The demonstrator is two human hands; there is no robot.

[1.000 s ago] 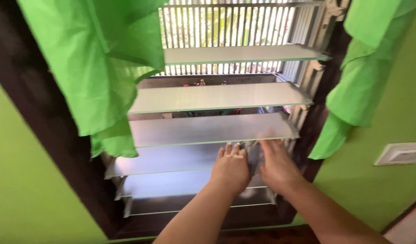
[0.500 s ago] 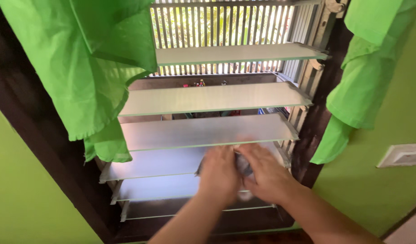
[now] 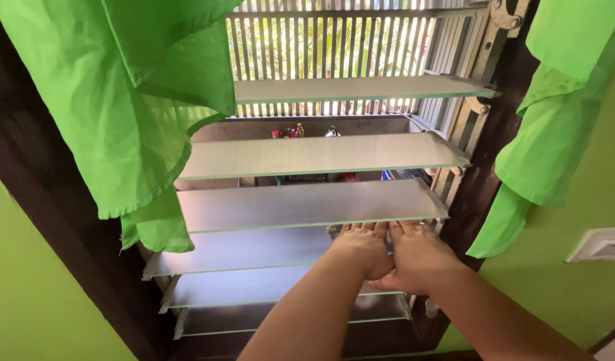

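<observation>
Your left hand [image 3: 362, 249] and right hand [image 3: 418, 254] lie side by side, palms down, fingers straight and together, pressed flat on a frosted glass louvre slat [image 3: 240, 249] with fingertips tucked under the slat above [image 3: 301, 204]; whether either grips anything, you cannot tell. Green curtains [image 3: 130, 100] hang alongside

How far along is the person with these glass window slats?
Nothing shows which slats are done. In hand: the left hand and right hand lie side by side on the fourth glass slat, fingertips under the slat above. Two lower slats sit below, untouched now; their cleanliness cannot be judged.
</observation>
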